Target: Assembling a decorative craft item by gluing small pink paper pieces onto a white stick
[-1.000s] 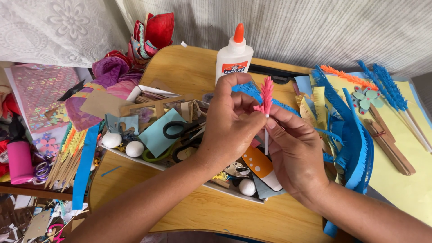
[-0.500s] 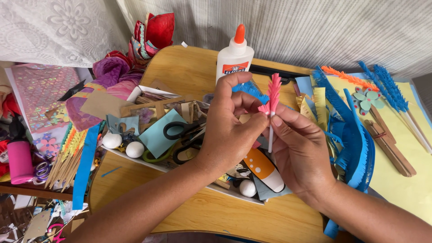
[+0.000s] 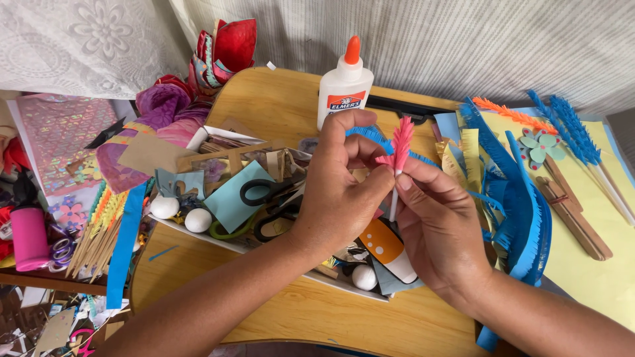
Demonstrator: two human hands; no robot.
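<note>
My left hand [image 3: 340, 192] and my right hand [image 3: 440, 221] meet above a wooden table [image 3: 264, 109]. Between their fingertips they hold a thin white stick wrapped at the top with pink fringed paper [image 3: 399, 149], standing upright. My left thumb and forefinger pinch the pink fringe from the left. My right fingers grip the stick just below it. A strip of blue fringed paper [image 3: 370, 135] shows behind my left fingers.
A white glue bottle with an orange cap [image 3: 344, 82] stands behind the hands. A tray [image 3: 198, 139] below holds scissors [image 3: 268, 192], paper scraps and white balls. Blue fringed strips [image 3: 522, 198], craft sticks and yellow paper lie right. Coloured paper and a pink cup [image 3: 30, 235] sit left.
The pink fringed stick has shifted slightly right and lower between my fingers. My left fingers have closed more tightly onto the fringe.
</note>
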